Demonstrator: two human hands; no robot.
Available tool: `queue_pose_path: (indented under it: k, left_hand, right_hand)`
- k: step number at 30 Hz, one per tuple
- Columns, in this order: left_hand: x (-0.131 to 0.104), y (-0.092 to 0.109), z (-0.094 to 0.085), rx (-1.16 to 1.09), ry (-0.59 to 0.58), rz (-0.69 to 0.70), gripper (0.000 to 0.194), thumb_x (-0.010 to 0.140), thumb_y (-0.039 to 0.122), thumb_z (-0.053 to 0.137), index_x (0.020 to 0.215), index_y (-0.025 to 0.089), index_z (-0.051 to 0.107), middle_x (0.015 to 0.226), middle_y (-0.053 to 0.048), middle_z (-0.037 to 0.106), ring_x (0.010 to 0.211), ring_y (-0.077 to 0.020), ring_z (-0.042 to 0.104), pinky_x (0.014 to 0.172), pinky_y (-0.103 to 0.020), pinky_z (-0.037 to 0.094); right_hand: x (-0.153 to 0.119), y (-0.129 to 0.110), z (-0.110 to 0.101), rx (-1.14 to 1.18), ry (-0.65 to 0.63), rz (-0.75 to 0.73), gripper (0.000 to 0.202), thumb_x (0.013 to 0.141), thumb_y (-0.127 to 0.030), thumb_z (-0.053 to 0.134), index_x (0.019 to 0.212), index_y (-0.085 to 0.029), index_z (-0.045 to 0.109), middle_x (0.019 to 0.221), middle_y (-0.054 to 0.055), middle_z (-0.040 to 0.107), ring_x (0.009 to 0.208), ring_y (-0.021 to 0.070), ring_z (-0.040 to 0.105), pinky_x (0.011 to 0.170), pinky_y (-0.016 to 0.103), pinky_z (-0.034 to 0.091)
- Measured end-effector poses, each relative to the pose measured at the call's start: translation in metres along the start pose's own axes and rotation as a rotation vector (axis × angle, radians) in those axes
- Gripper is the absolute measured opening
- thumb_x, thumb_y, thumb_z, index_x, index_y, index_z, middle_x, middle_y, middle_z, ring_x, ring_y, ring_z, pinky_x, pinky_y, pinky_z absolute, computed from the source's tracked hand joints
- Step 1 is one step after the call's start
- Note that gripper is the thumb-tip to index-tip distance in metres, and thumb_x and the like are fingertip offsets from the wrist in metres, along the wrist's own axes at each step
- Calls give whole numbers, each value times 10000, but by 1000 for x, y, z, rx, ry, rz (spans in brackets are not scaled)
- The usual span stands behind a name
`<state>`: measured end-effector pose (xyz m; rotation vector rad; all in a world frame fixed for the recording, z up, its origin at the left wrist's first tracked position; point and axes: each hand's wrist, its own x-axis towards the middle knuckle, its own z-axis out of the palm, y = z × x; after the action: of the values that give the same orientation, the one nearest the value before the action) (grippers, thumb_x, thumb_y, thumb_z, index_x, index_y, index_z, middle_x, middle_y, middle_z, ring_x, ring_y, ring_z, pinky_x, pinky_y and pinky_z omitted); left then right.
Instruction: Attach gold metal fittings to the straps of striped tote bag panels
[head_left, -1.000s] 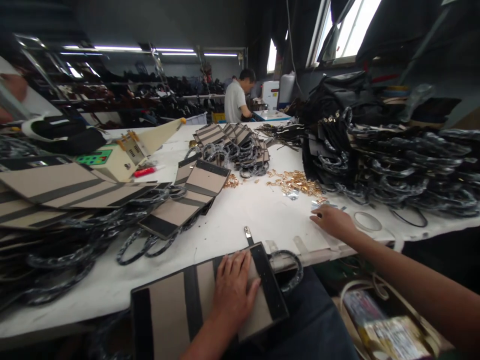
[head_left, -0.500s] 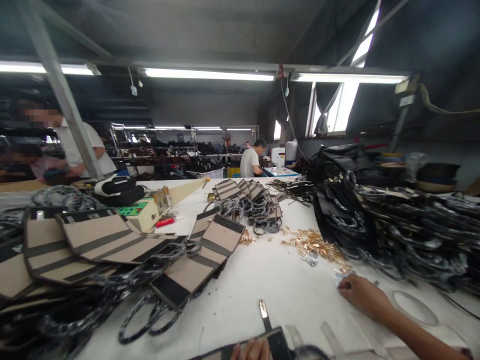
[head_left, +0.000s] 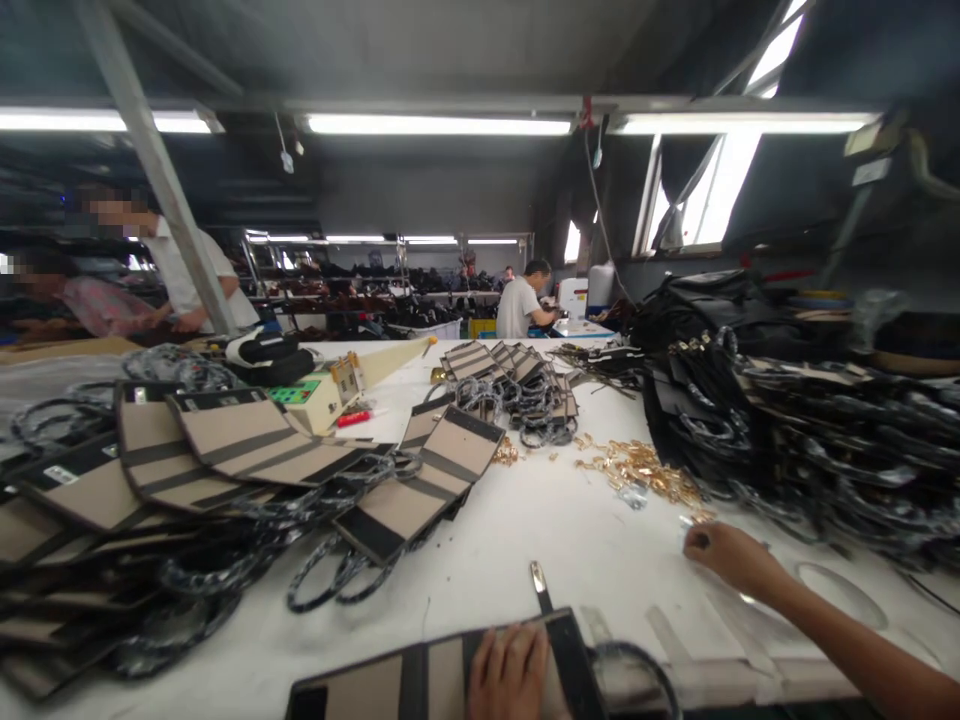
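Head view: the left hand [head_left: 510, 675] lies on the panel [head_left: 448, 670], and the right hand [head_left: 724, 555] is out past its right side.
The left fingers are flat, not gripping; the panel is under them, on the white table [head_left: 517, 530]. The right fingers are curled in, but I cannot tell if they hold anything. Beyond the panel, to the right, lie gold bits [head_left: 641, 470]; farther right is the bag pile [head_left: 847, 440]. If the right hand bumped the bits, they could scatter. The panel might slip if the left hand lifted off it.
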<state>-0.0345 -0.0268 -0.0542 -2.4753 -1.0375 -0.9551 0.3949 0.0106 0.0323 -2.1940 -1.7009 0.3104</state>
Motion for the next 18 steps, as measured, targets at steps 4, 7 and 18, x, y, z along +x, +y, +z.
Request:
queue_pose_path:
  k: [4, 7, 18]
  left_hand:
    - [11, 13, -36, -161, -209, -129, 655, 940, 453, 687, 1536, 227, 533, 1458, -77, 661, 1327, -297, 577, 1180, -510, 444]
    - [18, 21, -48, -264, -324, -208, 631, 977, 438, 647, 1552, 222, 502, 1497, -83, 624, 1391, -302, 527, 1231, -543, 380]
    - [17, 22, -47, -385, -402, -270, 652, 976, 450, 651, 1552, 189, 491, 1542, -98, 571, 1451, -310, 460, 1293, -535, 266]
  right_hand:
    - [-29, -59, -5, 94, -168, -119, 321, 883, -444, 558, 933, -247, 807, 961, 77, 815, 909, 290, 740, 848, 383, 544]
    - [-52, -123, 3, 291, -404, -204, 316, 894, -420, 604, 1005, -220, 823, 843, 43, 798, 781, 238, 711, 767, 321, 533]
    - [-47, -196, 44, 316, -665, -357, 244, 803, -292, 664, 941, -196, 841, 877, 19, 809, 867, 232, 720, 812, 309, 515]
